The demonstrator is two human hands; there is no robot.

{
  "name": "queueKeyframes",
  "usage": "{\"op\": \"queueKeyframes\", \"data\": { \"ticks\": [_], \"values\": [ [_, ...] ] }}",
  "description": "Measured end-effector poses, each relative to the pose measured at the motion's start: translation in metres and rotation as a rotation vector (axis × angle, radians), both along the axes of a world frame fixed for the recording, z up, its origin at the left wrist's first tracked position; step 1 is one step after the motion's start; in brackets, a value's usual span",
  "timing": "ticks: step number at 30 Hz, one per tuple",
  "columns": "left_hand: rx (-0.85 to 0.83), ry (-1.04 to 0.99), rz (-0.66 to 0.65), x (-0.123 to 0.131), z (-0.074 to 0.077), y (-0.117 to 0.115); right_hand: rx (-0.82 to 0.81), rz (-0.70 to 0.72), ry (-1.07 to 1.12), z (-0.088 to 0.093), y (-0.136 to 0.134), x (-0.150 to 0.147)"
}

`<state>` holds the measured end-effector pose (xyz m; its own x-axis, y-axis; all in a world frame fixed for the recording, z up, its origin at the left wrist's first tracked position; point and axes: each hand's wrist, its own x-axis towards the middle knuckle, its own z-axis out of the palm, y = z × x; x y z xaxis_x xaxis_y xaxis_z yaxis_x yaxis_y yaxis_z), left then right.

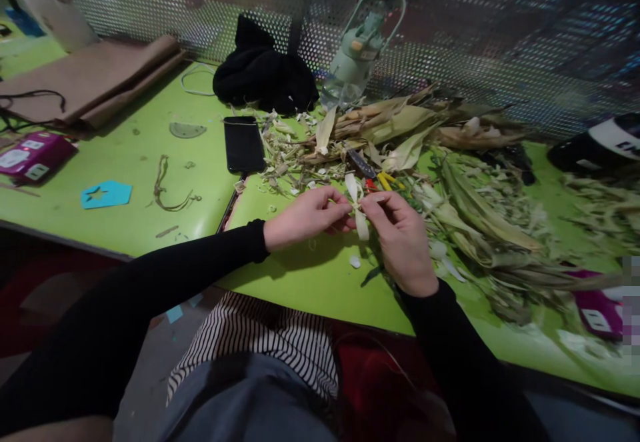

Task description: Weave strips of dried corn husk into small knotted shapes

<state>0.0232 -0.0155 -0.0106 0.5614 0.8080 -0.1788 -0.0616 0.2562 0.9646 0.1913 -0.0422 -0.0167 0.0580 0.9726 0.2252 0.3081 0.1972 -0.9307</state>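
Between my two hands is a pale husk strip (362, 225), its pieces crossing at a small knot-like middle. My left hand (320, 215) pinches it from the left with thumb and fingers. From the right, my right hand (400, 239) grips the same piece between thumb and forefinger. Just beyond the fingertips lie scissors or pliers with yellow handles (385, 181) and a red-handled tool (371, 185). Green and dry corn husks (390, 122) are heaped behind and to the right of my hands. A small white scrap (355, 262) lies below the strip.
A black phone (244, 145), black cloth (265, 75) and green bottle (356, 55) stand or lie behind my hands. To the left are a twisted cord (165, 195), blue paper (106, 195) and a purple box (37, 155). Perforated metal (200, 9) backs the green table (290, 282).
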Motion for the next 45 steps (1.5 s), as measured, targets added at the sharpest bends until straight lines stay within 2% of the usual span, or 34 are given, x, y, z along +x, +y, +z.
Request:
{"op": "queueKeyframes", "data": {
  "ticks": [7, 12, 15, 19, 22, 29, 34, 40, 45],
  "values": [
    [0.112, 0.014, 0.008, -0.002, 0.0, 0.001, -0.055, 0.088, -0.064, 0.003, -0.001, 0.001],
    [0.232, 0.187, 0.025, -0.006, -0.001, 0.003, -0.104, 0.126, -0.021, 0.001, 0.0, 0.002],
    [0.314, 0.295, -0.04, -0.013, 0.003, 0.006, -0.187, 0.21, 0.047, 0.002, 0.0, 0.003],
    [0.135, 0.159, -0.203, -0.021, 0.016, 0.01, -0.185, 0.219, 0.127, 0.004, 0.0, 0.005],
    [0.05, 0.065, -0.223, -0.024, 0.022, 0.011, -0.149, 0.19, 0.158, 0.004, -0.003, 0.006],
    [0.071, 0.072, -0.22, -0.025, 0.017, 0.013, -0.093, 0.158, 0.152, 0.005, -0.007, 0.005],
    [0.107, 0.076, -0.229, -0.025, 0.016, 0.016, -0.141, 0.159, 0.096, 0.006, -0.003, 0.009],
    [0.086, 0.103, -0.17, -0.022, 0.019, 0.012, -0.169, 0.141, 0.021, 0.007, -0.001, 0.007],
    [0.066, 0.037, -0.19, -0.018, 0.013, 0.013, -0.182, 0.196, 0.051, 0.009, -0.002, 0.003]
  ]
}}
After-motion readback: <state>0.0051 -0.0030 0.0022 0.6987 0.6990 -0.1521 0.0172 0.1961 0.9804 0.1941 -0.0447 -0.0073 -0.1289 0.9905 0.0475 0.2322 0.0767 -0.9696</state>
